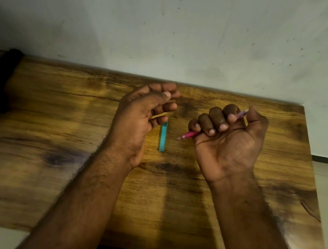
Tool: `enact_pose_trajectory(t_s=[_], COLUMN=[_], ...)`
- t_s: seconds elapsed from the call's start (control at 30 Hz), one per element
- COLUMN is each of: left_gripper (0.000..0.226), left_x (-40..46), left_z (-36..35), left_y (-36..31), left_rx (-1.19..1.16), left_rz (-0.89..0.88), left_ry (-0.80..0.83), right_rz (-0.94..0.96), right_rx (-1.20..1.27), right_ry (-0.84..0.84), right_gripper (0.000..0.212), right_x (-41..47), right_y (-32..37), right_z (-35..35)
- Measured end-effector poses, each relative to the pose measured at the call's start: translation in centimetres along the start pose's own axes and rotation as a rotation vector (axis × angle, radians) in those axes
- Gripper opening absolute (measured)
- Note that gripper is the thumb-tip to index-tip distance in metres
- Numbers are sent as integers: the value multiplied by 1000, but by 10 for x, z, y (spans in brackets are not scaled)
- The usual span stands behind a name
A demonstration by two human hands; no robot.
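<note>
One pink pen (189, 134) sits in the right hand (230, 139), whose grip is curled tight around its middle, with the tip poking out low toward the left and the back end sticking up past the thumb. It looks light, stiff and a bit slippery, so the middle of the barrel seems the best place to hold it. The left hand (137, 120) holds nothing, fingers loosely bent, just beside a small teal cap (163, 138) lying on the wooden surface (49, 127) between both hands.
</note>
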State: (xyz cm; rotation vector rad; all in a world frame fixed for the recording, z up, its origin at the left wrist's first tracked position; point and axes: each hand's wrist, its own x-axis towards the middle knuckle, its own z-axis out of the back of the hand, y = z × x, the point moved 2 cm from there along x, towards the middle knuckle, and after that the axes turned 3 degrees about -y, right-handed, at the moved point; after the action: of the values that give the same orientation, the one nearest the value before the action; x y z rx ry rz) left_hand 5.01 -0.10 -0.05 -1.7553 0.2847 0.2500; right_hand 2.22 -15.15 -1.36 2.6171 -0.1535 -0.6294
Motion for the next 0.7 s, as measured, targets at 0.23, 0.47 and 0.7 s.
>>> enact_pose_trajectory(t_s=[0.23, 0.47, 0.7], left_gripper=[23, 23, 23], left_x=[0, 0, 0], left_z=[0, 0, 0], left_y=[-1, -1, -1], left_rx=[-8, 0, -4], left_rz=[0, 4, 10], left_ry=[-2, -9, -7], right_rz=[5, -14, -17], right_rx=[36, 49, 51], right_ry=[14, 42, 35], right_gripper=[47, 47, 48], right_x=[0, -1, -1], right_y=[1, 0, 0], right_z=[0, -1, -2])
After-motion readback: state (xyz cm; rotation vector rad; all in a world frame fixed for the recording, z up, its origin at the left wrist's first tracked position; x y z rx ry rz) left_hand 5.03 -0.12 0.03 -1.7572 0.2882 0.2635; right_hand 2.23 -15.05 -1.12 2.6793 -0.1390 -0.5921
